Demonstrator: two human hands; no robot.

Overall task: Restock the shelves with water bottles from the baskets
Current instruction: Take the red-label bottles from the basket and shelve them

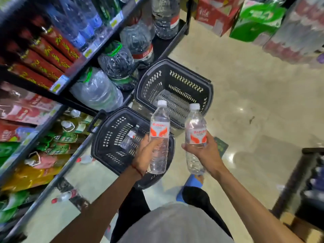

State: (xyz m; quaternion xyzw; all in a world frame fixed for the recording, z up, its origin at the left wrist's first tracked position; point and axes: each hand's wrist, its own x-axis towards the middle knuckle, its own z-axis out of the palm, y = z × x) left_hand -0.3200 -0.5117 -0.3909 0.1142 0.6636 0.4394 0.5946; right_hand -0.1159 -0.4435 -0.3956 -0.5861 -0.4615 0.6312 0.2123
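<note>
Left hand: grips a bottle mid-body, upright.
Right hand: grips second bottle, likely shelf-bound.
Near basket: one bottle left.

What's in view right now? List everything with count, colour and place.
held water bottles: 2, clear with white caps and red labels; left bottle, right bottle, above the baskets
bottle in basket: 1, clear, lying in the near basket
baskets: 2, black, on the floor by the shelves; near basket, far basket
water jugs: 4 visible, clear, on the bottom shelf
red packs: several, red with gold print, on the shelf above the jugs
cartons: 2, red carton, green carton, across the aisle
shoe: 1, blue, on the floor
left hand: grips the left bottle
right hand: grips the right bottle
</note>
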